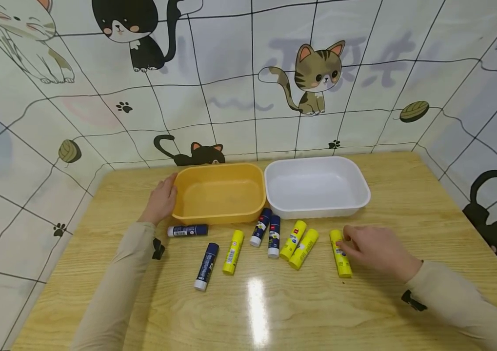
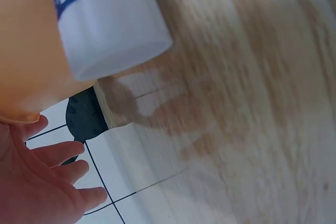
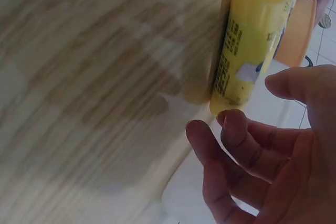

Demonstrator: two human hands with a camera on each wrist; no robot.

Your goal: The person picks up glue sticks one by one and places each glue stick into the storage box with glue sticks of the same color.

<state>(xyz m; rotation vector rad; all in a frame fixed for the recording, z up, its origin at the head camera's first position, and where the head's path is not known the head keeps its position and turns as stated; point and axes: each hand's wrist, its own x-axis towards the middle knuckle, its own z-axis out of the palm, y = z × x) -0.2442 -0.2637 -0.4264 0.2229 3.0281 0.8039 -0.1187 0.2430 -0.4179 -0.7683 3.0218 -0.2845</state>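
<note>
In the head view, my left hand (image 1: 160,200) rests against the left side of an orange plastic basin (image 1: 219,214). Its fingers look loosely extended beside the basin wall in the left wrist view, near the white end of a dark blue glue stick (image 2: 115,30). My right hand (image 1: 377,251) hovers over the rightmost yellow glue stick (image 1: 342,258). Thumb and bent fingers stand apart around one end of that stick in the right wrist view, without a visible grip. Right of the orange basin, touching it, is a white basin (image 1: 318,213). Both basins hold nothing.
In front of the basins lie more yellow glue sticks (image 1: 232,252) and several dark blue glue sticks (image 1: 206,266), one sideways near my left wrist. The wooden table (image 1: 213,321) meets a cat-patterned cloth wall (image 1: 230,97) at the back and sides.
</note>
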